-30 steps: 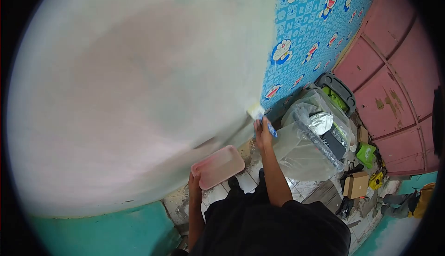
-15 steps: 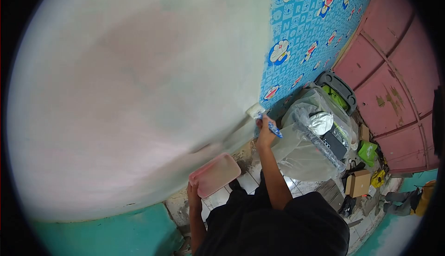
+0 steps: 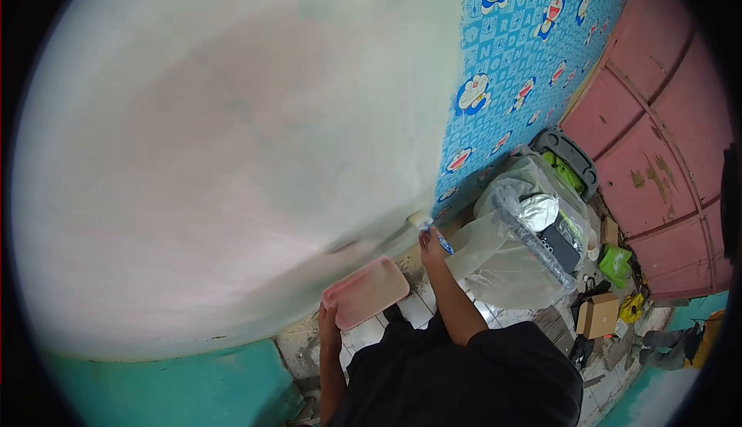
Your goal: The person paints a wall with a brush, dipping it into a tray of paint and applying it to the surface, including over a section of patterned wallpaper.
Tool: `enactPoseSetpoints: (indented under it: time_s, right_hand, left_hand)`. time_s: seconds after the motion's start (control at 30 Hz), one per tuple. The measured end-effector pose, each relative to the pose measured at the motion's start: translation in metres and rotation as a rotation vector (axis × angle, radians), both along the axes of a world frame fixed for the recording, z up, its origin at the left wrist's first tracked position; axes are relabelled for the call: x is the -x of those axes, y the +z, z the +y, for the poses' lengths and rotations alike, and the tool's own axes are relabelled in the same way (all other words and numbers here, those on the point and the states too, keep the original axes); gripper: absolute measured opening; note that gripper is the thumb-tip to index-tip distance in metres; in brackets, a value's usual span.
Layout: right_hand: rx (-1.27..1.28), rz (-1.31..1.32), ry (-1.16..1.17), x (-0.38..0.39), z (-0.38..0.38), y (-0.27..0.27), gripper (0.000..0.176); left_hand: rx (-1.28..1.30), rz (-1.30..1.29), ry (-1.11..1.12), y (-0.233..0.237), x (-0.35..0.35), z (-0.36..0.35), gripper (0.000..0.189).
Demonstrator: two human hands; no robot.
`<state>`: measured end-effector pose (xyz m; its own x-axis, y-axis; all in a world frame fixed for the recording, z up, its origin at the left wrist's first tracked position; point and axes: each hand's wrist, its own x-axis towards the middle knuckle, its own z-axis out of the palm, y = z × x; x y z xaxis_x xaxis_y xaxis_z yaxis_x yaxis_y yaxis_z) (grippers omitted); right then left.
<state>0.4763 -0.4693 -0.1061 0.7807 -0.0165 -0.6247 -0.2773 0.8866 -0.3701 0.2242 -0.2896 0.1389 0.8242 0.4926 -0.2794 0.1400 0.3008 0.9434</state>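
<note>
In my right hand [image 3: 430, 249], the fingers are wrapped round a paintbrush [image 3: 420, 219] with a blue patterned handle. Its pale bristles meet the whitish wall [image 3: 294, 149] low down, close beside the lower edge of the blue cartoon wallpaper [image 3: 495, 79]. My left hand [image 3: 329, 320] grips the near left end of a shallow pink tray [image 3: 371, 292], thumb over the rim and the other fingers hidden beneath. The tray is held near the foot of the wall, and its inside looks smeared with something pale.
Clear plastic sheeting [image 3: 502, 265] covers boxes and a grey plastic piece [image 3: 570, 156] at right. Beyond stand a cardboard box [image 3: 598, 316], green bags [image 3: 615, 263] and a pink panelled door [image 3: 657, 164]. Another person's grey-clad legs [image 3: 663, 350] show at far right. Teal surface [image 3: 178, 384] lies lower left.
My right hand has moved the brush down the wall, along the wallpaper's edge. The left hand keeps its hold on the tray. The whole view has shifted slightly.
</note>
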Motion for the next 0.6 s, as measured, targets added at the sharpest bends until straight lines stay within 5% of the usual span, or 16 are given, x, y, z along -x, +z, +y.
enactPoseSetpoints:
  time_s: [0.17, 0.33, 0.47, 0.6]
  right_hand:
    - [0.411, 0.138, -0.033, -0.013, 0.011, 0.063, 0.013]
    - [0.639, -0.397, -0.147, -0.032, 0.003, 0.193, 0.014]
    - [0.594, -0.572, -0.180, -0.017, -0.020, 0.329, 0.010]
    - [0.262, -0.721, -0.133, -0.024, -0.032, 0.365, 0.016]
  left_hand:
    - [0.030, -0.014, -0.027, -0.006, -0.003, 0.000, 0.051]
    - [0.042, -0.028, -0.017, -0.016, -0.009, 0.000, 0.051]
    - [0.081, -0.040, -0.064, -0.016, -0.016, 0.001, 0.052]
    - [0.075, -0.028, -0.088, -0.026, -0.021, 0.007, 0.053]
